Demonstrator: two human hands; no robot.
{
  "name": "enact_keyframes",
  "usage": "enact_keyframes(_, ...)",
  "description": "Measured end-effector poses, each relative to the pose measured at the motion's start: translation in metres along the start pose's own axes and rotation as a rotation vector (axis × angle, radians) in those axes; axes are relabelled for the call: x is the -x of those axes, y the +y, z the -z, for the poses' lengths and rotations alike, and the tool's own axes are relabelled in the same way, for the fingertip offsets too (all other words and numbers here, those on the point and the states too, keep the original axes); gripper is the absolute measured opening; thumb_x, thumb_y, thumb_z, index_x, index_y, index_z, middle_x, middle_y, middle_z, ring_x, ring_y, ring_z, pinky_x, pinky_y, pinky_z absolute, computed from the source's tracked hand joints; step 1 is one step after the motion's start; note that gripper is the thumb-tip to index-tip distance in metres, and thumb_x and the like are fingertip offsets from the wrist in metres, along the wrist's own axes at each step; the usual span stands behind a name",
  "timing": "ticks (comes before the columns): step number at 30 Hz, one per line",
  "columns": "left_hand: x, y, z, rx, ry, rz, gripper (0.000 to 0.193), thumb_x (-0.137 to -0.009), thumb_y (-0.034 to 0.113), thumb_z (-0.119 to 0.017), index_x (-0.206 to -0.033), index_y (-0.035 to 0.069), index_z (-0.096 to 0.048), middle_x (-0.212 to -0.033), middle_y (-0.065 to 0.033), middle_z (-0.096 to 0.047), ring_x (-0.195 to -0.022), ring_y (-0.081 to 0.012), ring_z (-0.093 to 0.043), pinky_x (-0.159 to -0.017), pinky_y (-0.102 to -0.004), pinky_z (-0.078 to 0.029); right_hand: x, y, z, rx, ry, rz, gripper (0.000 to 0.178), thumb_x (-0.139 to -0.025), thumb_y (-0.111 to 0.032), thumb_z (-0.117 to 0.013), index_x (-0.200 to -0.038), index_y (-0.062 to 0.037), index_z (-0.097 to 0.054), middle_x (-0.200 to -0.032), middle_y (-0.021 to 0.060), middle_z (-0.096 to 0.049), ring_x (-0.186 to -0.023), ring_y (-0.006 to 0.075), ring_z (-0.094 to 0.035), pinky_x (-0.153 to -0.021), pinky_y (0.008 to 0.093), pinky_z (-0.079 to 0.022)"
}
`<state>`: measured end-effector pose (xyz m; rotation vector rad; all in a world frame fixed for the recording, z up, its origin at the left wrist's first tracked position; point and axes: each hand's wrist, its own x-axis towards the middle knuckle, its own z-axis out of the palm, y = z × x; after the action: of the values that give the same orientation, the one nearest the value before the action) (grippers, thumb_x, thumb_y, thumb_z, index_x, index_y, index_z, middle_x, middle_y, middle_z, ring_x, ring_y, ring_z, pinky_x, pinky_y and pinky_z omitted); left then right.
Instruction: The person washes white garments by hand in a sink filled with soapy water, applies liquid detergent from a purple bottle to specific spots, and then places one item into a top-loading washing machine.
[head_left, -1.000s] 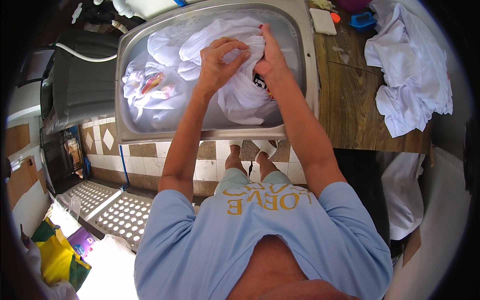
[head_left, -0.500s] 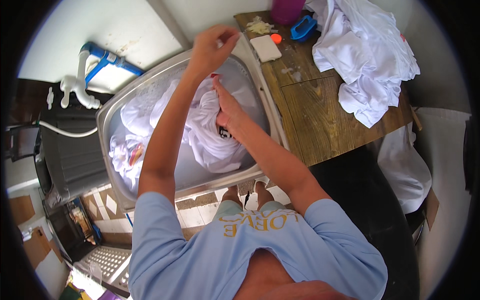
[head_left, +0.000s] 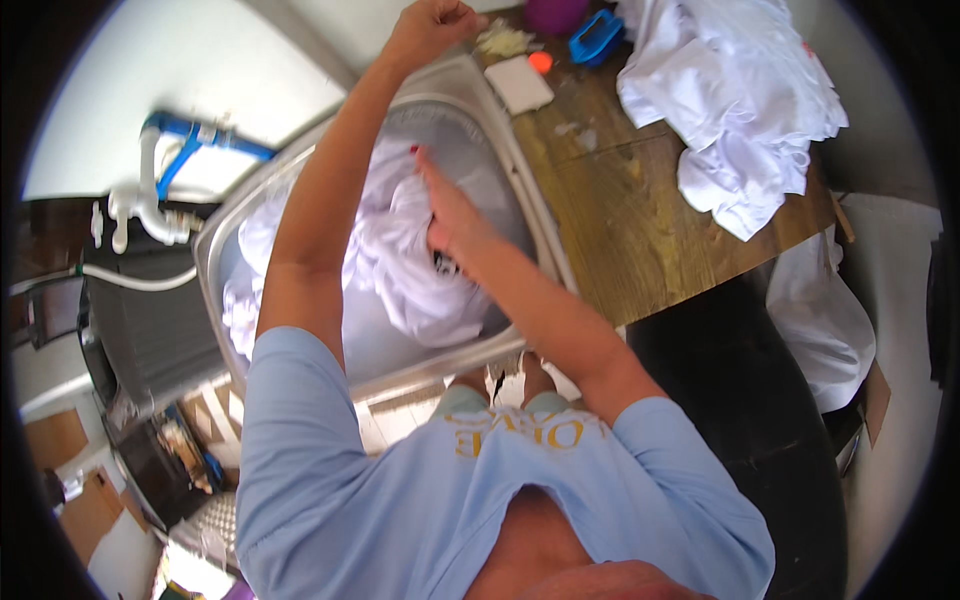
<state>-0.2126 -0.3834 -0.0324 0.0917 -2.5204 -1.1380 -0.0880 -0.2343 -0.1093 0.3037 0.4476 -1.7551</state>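
Wet white garments with small prints lie bunched in a metal sink basin (head_left: 545, 225) of cloudy water. My right hand (head_left: 455, 215) grips one white garment (head_left: 400, 235) in the basin's middle. Its thumb side points up along the cloth, and some fingers are hidden in the folds. My left hand (head_left: 432, 32) is raised past the basin's far rim, fingers loosely curled, with nothing visible in it. Close to its fingertips lies a small heap of pale yellow shavings (head_left: 507, 40) on the wooden counter (head_left: 640, 235).
On the counter are a white block (head_left: 520, 84), an orange cap (head_left: 540, 62), a blue-handled brush (head_left: 597, 38), a purple container (head_left: 556, 14) and a pile of white clothes (head_left: 715, 110). Left of the basin stands a white tap (head_left: 145, 215) on blue pipe. A white hose (head_left: 140, 282) runs below it.
My left hand has moved up and away from over the basin, toward the shavings on the counter. My right hand stays at the garment. The view has shifted slightly.
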Motion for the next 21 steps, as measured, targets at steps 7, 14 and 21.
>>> enact_keyframes(7, 0.193, 0.006, 0.039, 0.431, -0.289, 0.596, 0.086, -0.086, 0.074, -0.024, -0.101, -0.002, -0.063, -0.09, -0.0058, -0.062, -0.083, -0.0132, -0.055, -0.077, -0.0276, -0.043, 0.003, -0.014, -0.004, 0.109, -0.242, 0.052, 0.062, -0.084, -0.061, -0.05, -0.112, -0.0054, -0.054, -0.107, 0.0099, -0.061, -0.095, 0.0251, -0.06, -0.089, 0.0404, -0.049)
enact_keyframes(14, 0.299, 0.029, 0.068, 0.541, 0.051, 0.711, 0.061, -0.089, 0.058, -0.047, -0.101, 0.001, -0.066, -0.097, -0.0042, -0.063, -0.082, -0.0118, -0.054, -0.08, -0.0258, -0.042, 0.02, -0.014, -0.02, 0.231, -0.169, 0.15, 0.055, -0.083, -0.059, -0.054, -0.097, -0.006, -0.057, -0.097, 0.0083, -0.063, -0.094, 0.0222, -0.061, -0.086, 0.039, -0.051)
enact_keyframes(21, 0.276, 0.073, 0.013, 0.981, 0.714, 0.242, 0.021, -0.084, 0.024, -0.067, -0.088, 0.003, -0.068, -0.086, -0.005, -0.067, -0.08, -0.0134, -0.061, -0.074, -0.0262, -0.047, -0.02, 0.029, 0.006, 0.253, -0.067, -0.105, 0.052, -0.086, -0.051, -0.057, -0.109, -0.0045, -0.057, -0.109, 0.0107, -0.062, -0.1, 0.0253, -0.06, -0.09, 0.0409, -0.049)
